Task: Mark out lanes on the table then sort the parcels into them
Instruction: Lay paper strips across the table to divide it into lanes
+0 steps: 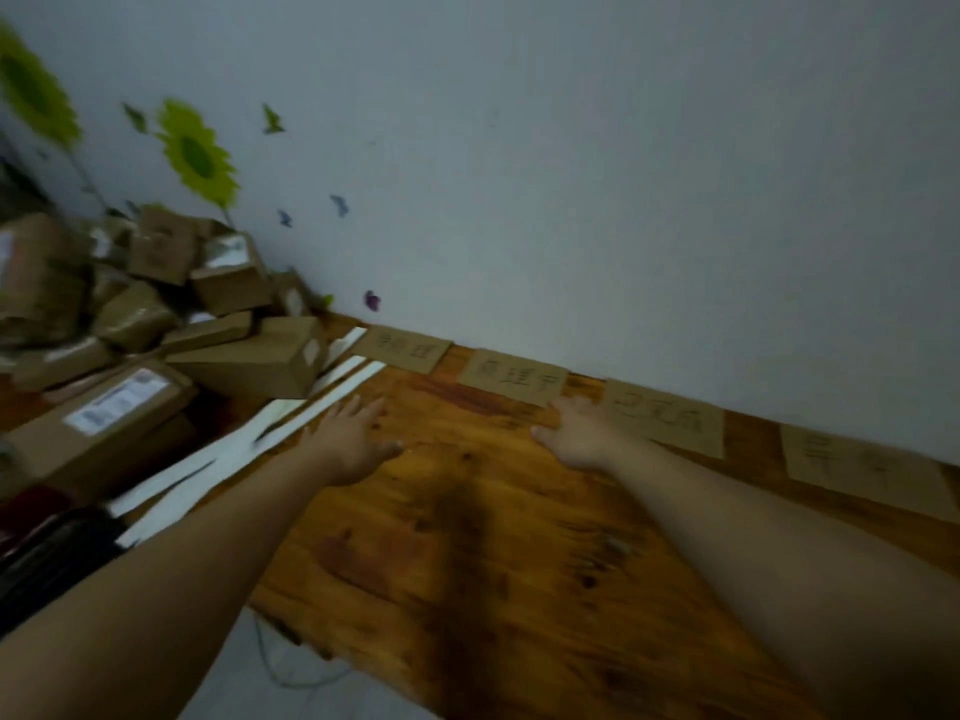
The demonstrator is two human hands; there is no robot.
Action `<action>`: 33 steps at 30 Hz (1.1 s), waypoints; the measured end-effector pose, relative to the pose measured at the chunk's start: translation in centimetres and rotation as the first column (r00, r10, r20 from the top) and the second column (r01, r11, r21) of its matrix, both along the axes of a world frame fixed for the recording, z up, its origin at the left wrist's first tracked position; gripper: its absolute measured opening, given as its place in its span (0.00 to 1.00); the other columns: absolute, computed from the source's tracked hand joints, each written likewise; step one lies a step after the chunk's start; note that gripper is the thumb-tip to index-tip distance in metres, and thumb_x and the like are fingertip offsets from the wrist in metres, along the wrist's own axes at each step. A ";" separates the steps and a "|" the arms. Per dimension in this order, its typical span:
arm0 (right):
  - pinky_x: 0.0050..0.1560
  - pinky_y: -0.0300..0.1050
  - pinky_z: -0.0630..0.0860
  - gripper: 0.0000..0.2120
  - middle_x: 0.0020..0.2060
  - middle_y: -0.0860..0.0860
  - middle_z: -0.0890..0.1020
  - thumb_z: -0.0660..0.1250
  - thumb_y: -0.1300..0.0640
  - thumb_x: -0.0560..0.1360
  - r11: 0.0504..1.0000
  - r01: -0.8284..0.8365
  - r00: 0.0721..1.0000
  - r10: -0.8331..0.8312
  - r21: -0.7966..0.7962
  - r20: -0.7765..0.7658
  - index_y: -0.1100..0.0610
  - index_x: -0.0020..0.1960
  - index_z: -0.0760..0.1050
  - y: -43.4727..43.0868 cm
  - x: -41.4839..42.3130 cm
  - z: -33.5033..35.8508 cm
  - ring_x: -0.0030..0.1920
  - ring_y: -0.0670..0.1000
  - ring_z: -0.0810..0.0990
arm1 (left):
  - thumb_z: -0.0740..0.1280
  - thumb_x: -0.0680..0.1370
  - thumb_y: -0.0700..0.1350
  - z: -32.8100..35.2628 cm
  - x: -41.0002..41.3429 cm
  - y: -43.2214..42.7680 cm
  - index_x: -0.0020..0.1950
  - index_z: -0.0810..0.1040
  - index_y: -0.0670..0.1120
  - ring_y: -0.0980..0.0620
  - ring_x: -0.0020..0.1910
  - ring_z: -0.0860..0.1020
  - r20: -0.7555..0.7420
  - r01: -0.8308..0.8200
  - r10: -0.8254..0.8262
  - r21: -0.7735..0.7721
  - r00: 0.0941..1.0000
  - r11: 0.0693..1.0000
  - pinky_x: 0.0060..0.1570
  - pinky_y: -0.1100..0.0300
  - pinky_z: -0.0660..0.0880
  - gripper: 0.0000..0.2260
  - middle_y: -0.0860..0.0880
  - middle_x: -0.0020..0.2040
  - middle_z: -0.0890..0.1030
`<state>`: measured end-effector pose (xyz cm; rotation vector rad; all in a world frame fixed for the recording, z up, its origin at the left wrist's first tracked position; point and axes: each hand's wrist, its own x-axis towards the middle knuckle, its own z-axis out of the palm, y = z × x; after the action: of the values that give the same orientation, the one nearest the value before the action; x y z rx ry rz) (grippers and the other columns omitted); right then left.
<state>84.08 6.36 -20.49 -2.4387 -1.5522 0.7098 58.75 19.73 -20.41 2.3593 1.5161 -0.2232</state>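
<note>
The white strips point(234, 449) lie in a loose bundle at centre-left of the frame. Their long axis runs diagonally from the lower left up toward the wall point(623, 200), and their far ends stop near the first of the cardboard label cards point(511, 376).

The left hand point(353, 439) is just to the right of them, palm down with fingers straight and spread, holding nothing. Its outer edge is at the nearest strip, but motion blur hides whether they touch.

The right hand point(579, 433) is also flat and open with nothing in it. It sits right of centre with its fingertips by the lower edge of the second card, well apart from the strips across bare wood of the table point(493, 537).

So the left hand looks like the obvious one for the next strip – prob. a short sideways reach to the left, then a swing of the strip across the tabletop, square to the wall between two cards. No lane looks marked yet, as no strip lies between the cards.

The parcels point(156, 324) are piled unsorted in the upper-left and left of the frame, beyond the strips – nearer the left arm too.
</note>
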 end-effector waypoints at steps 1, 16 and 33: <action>0.74 0.51 0.58 0.33 0.76 0.55 0.57 0.57 0.39 0.79 1.000 -0.031 1.000 0.031 0.000 0.000 0.53 0.78 0.53 1.0 -1.9 0.2 0.75 0.58 0.58 | 0.60 0.76 0.63 0.1 -2.6 0.6 0.78 0.49 0.53 0.43 0.77 0.46 -0.001 -0.030 0.030 0.001 1.000 1.000 0.73 0.41 0.52 0.35 0.47 0.79 0.48; 0.72 0.52 0.61 0.31 0.75 0.54 0.61 0.59 0.40 0.78 0.955 -0.296 0.954 0.294 -0.028 -0.064 0.53 0.76 0.59 19.8 -16.7 -3.6 0.73 0.56 0.61 | 0.60 0.79 0.58 -4.0 -20.5 11.6 0.78 0.50 0.50 0.42 0.77 0.45 -0.087 -0.295 0.287 -0.096 0.954 0.951 0.74 0.44 0.49 0.32 0.45 0.79 0.48; 0.71 0.47 0.58 0.26 0.73 0.53 0.64 0.58 0.45 0.80 0.973 -0.168 0.971 0.136 -0.160 -0.196 0.53 0.75 0.60 28.9 -30.6 -10.8 0.72 0.54 0.63 | 0.62 0.78 0.53 -15.8 -27.1 23.6 0.75 0.58 0.47 0.47 0.69 0.66 -0.092 -0.016 0.004 -0.126 0.996 0.992 0.67 0.55 0.66 0.28 0.46 0.72 0.65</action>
<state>53.48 35.24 -31.26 -2.3081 -1.6802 1.1111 31.65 43.35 -36.18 2.2691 1.5074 -0.4187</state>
